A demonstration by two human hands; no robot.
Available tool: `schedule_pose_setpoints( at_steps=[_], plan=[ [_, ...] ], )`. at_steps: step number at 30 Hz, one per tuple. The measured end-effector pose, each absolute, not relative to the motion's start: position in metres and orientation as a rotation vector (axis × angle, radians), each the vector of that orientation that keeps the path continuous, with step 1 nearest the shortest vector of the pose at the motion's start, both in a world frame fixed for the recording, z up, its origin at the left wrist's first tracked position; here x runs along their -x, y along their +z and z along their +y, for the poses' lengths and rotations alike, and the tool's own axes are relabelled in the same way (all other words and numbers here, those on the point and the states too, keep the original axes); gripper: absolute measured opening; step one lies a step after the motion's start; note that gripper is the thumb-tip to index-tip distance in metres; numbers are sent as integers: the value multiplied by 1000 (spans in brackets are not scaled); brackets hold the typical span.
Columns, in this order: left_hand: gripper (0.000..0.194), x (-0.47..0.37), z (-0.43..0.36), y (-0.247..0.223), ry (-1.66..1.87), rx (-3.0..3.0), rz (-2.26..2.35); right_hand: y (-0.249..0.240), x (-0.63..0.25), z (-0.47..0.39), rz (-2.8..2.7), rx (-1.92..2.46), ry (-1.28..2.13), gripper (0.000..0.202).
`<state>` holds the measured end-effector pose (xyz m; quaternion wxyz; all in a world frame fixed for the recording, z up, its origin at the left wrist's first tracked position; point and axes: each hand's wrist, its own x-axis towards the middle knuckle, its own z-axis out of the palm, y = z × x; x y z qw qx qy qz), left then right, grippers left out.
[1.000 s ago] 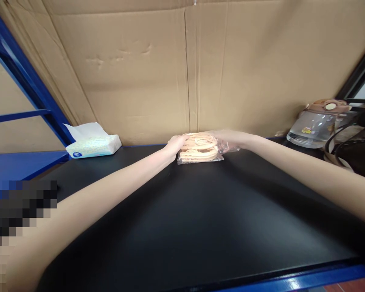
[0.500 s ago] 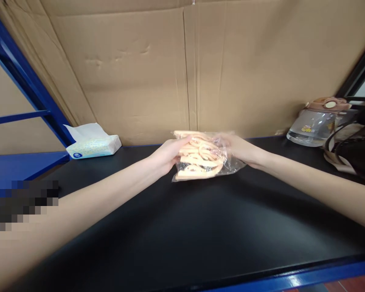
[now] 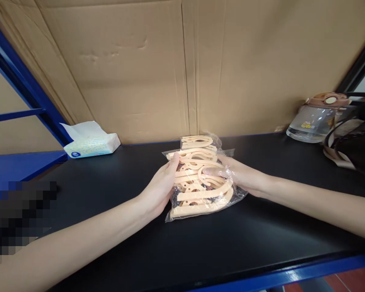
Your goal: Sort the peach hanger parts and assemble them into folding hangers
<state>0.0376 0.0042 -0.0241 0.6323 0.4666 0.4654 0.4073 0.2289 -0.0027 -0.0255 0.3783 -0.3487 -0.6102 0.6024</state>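
We hold a see-through bag (image 3: 200,196) full of curvy, light orange pieces.

On the left, a tissue pack (image 3: 91,145) sits on the black table (image 3: 200,251); next, our left hand (image 3: 158,186) holds the bag's left side, thumb on top. The bag is between our hands, in front of a second bag (image 3: 198,142) with pieces like these, and our right hand (image 3: 241,174) holds its right side. Far right, a water bottle (image 3: 312,121) stands near a dark bag with straps (image 3: 360,142).
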Motion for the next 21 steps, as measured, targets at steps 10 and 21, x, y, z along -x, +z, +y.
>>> schedule_pose_setpoints(
  at_steps=[10,21],
  plan=[
    [18,34,12,11,882,-1288,1520,-30,-236,-21,-1418,1370,1251,59],
    [23,95,23,109,1293,-1379,1952,-1,-260,-3,-2127,1630,563,48]
  ],
)
